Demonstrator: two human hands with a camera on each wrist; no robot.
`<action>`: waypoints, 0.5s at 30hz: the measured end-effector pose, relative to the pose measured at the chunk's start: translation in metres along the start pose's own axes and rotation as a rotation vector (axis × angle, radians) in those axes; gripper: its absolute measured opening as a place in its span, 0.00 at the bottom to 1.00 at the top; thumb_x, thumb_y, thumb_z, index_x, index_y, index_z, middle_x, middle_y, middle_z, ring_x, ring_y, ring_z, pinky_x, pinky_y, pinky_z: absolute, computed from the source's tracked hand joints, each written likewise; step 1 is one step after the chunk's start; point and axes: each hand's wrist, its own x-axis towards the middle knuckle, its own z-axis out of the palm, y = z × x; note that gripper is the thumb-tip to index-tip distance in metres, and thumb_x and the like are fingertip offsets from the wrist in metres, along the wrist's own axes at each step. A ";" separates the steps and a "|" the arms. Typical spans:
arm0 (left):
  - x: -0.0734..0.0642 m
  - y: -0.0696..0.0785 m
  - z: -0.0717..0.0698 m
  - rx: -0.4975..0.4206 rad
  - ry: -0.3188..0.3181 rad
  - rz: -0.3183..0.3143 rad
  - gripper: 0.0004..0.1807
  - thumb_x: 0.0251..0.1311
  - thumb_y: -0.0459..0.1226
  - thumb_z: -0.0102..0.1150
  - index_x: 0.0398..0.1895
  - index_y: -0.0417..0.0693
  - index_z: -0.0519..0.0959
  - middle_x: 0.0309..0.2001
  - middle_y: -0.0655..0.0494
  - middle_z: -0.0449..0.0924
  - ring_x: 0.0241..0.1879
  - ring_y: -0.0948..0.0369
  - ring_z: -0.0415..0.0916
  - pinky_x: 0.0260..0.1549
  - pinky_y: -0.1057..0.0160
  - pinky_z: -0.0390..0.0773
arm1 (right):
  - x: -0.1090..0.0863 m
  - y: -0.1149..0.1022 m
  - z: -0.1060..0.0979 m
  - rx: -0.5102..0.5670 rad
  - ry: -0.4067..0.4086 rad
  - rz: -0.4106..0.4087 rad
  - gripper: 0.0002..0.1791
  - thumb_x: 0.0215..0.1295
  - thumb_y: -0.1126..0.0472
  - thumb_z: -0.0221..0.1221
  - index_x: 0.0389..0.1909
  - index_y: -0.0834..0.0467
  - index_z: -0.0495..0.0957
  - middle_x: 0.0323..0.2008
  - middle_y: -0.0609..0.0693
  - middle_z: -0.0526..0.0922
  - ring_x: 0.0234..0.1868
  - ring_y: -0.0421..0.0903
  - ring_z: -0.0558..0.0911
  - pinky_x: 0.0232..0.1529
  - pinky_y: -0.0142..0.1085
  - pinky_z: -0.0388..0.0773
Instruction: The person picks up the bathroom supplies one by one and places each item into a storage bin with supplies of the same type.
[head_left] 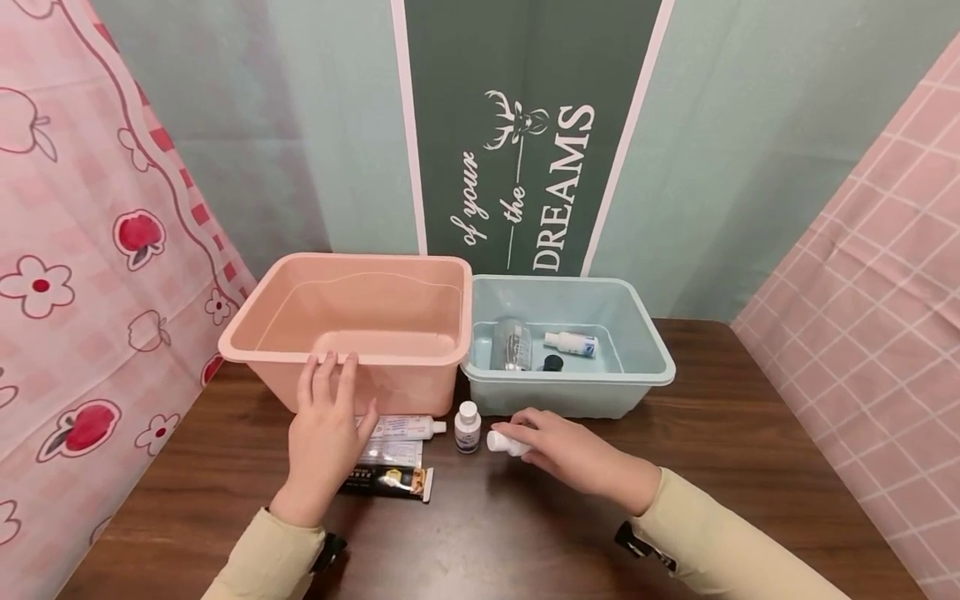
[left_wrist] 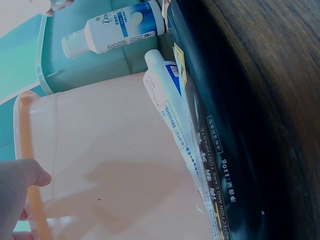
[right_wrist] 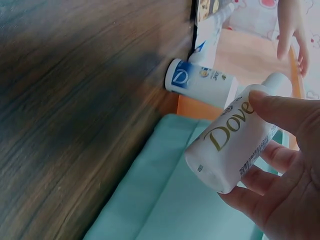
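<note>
My right hand (head_left: 566, 446) grips a small white Dove bottle (right_wrist: 232, 137), thumb on one side and fingers on the other. In the head view this bottle is tilted, cap pointing left, in front of the blue bin. My left hand (head_left: 324, 433) has its fingers extended, fingertips at the front rim of the pink bin (head_left: 345, 360) and thumb apart. A second white bottle with a blue label (head_left: 467, 433) stands upright between the hands. Beside the left hand lie a white tube (head_left: 405, 428), a pale packet or tube (head_left: 393, 452) and a black tube (head_left: 390, 481), partly hidden.
The light blue bin (head_left: 570, 392) adjoins the pink bin on the right. Inside it lie a clear bottle (head_left: 513, 346), a white bottle (head_left: 573, 343) and a small black-capped item (head_left: 552, 363). Both bins stand on a dark wooden table (head_left: 750, 467), with curtains behind and at the sides.
</note>
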 end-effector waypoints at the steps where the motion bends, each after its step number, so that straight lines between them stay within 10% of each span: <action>1: 0.000 0.000 0.000 -0.002 -0.001 -0.002 0.33 0.48 0.42 0.59 0.59 0.37 0.68 0.55 0.32 0.65 0.59 0.35 0.59 0.24 0.40 0.77 | -0.001 0.001 -0.001 -0.008 -0.001 0.006 0.29 0.51 0.67 0.65 0.57 0.55 0.73 0.44 0.48 0.75 0.41 0.45 0.77 0.40 0.38 0.76; 15: 0.001 0.000 0.000 0.013 -0.031 -0.022 0.34 0.49 0.42 0.60 0.60 0.37 0.68 0.56 0.32 0.64 0.60 0.35 0.58 0.24 0.41 0.77 | -0.006 0.012 -0.006 -0.069 -0.016 0.050 0.29 0.51 0.67 0.66 0.57 0.53 0.74 0.44 0.49 0.75 0.40 0.46 0.77 0.41 0.39 0.76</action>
